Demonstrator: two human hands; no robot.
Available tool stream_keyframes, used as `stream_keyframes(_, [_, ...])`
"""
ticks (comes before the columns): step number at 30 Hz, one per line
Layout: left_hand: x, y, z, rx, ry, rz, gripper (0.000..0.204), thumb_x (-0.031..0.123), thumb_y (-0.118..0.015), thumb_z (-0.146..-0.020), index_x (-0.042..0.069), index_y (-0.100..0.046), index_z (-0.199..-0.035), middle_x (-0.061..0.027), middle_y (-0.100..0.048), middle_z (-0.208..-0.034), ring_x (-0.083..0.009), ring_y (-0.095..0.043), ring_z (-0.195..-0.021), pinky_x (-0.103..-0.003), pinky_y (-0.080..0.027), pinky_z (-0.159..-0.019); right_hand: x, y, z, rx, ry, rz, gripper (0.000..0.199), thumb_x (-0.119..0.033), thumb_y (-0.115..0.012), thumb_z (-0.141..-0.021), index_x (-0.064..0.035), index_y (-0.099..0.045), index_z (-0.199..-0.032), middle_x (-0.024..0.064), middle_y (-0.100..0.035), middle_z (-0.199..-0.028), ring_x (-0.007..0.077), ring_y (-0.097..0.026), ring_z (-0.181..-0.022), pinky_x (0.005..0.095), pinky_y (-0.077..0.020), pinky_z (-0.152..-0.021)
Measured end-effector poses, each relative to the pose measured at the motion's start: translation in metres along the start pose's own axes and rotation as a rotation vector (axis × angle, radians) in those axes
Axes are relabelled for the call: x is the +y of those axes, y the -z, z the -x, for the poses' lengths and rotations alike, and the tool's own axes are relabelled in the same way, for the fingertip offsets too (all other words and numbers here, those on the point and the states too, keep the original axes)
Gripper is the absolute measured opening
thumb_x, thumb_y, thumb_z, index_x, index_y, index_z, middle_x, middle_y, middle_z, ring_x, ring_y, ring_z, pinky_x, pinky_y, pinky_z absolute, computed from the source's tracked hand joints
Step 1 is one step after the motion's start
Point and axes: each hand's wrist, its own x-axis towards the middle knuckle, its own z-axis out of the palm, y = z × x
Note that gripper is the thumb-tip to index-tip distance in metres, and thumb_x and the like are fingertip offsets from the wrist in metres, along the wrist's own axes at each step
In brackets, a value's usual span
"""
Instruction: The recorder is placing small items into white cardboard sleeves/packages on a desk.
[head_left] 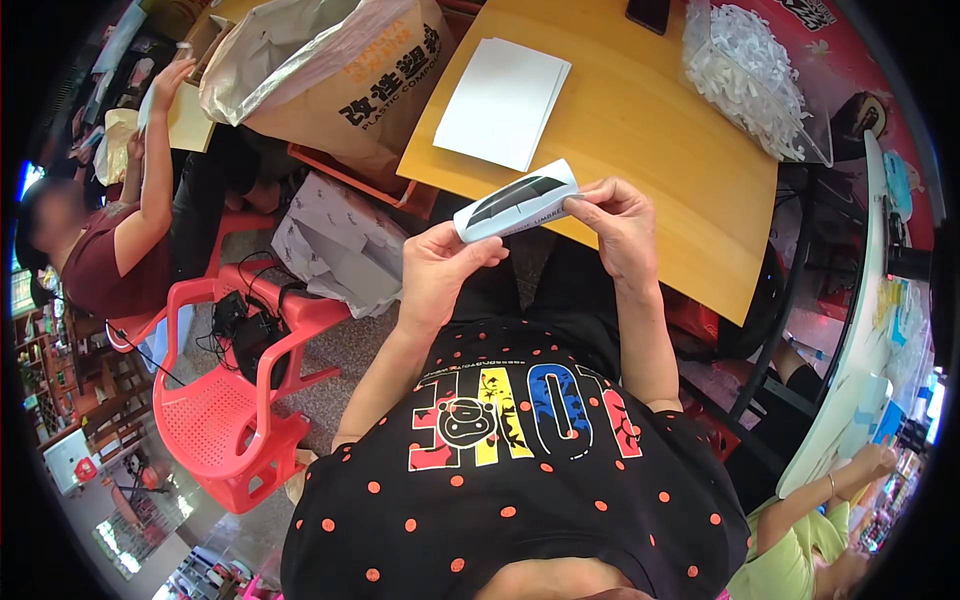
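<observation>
Between my two hands is a small white printed card [514, 206] with a dark, umbrella-like picture on it. It is held above the near edge of the table and looks bowed or folded; I cannot tell which. My left hand [440, 268] pinches its left end between thumb and fingers. At the other end, my right hand [618, 222] grips it the same way. Just beyond the card, a stack of white paper sheets [503, 103] lies on the yellow wooden table [630, 140].
A clear bin of white paper pieces [750, 75] stands at the table's far right, near a dark phone [648, 14]. Left of the table are a large printed sack [340, 85] and a red plastic chair [222, 410] holding black cables. Other people sit at left and lower right.
</observation>
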Motion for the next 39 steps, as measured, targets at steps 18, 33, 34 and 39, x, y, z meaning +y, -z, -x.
stream_keyframes(18, [-0.013, 0.002, -0.003, -0.022, 0.158, 0.312, 0.025, 0.011, -0.056, -0.093, -0.006, -0.059, -0.111, -0.0164, -0.066, -0.099, -0.0198, -0.069, -0.069, -0.022, -0.056, -0.051, 0.005, 0.008, -0.005, -0.088, -0.170, -0.024, 0.009, 0.000, -0.071, -0.078, 0.0016, -0.066, -0.086, 0.0054, -0.066, -0.079, 0.0100, -0.060, -0.072, 0.0237, -0.0498, -0.072])
stream_keyframes(33, [-0.015, 0.006, -0.007, 0.044, -0.064, 0.174, 0.027, 0.014, -0.049, -0.097, -0.009, -0.058, -0.109, -0.0184, -0.066, -0.099, -0.0258, -0.069, -0.085, -0.031, -0.058, -0.073, 0.011, -0.002, -0.002, -0.067, -0.194, 0.114, 0.010, -0.004, -0.072, -0.080, 0.0018, -0.066, -0.086, 0.0049, -0.067, -0.079, 0.0091, -0.061, -0.072, 0.0229, -0.0495, -0.073])
stream_keyframes(34, [-0.015, 0.007, -0.008, 0.044, -0.072, 0.161, 0.027, 0.014, -0.049, -0.097, -0.009, -0.058, -0.109, -0.0185, -0.066, -0.099, -0.0257, -0.069, -0.085, -0.031, -0.058, -0.073, 0.011, -0.003, -0.001, -0.067, -0.203, 0.128, 0.010, -0.004, -0.072, -0.080, 0.0018, -0.066, -0.086, 0.0048, -0.067, -0.079, 0.0091, -0.061, -0.072, 0.0228, -0.0495, -0.073])
stream_keyframes(39, [-0.017, 0.007, -0.007, 0.043, -0.062, 0.147, 0.028, 0.015, -0.049, -0.098, -0.009, -0.058, -0.109, -0.0185, -0.066, -0.099, -0.0257, -0.069, -0.085, -0.031, -0.058, -0.074, 0.009, 0.000, -0.003, -0.104, -0.273, 0.045, 0.012, -0.004, -0.070, -0.081, 0.0029, -0.065, -0.089, 0.0053, -0.066, -0.076, 0.0060, -0.057, -0.059, 0.0172, -0.0452, -0.055])
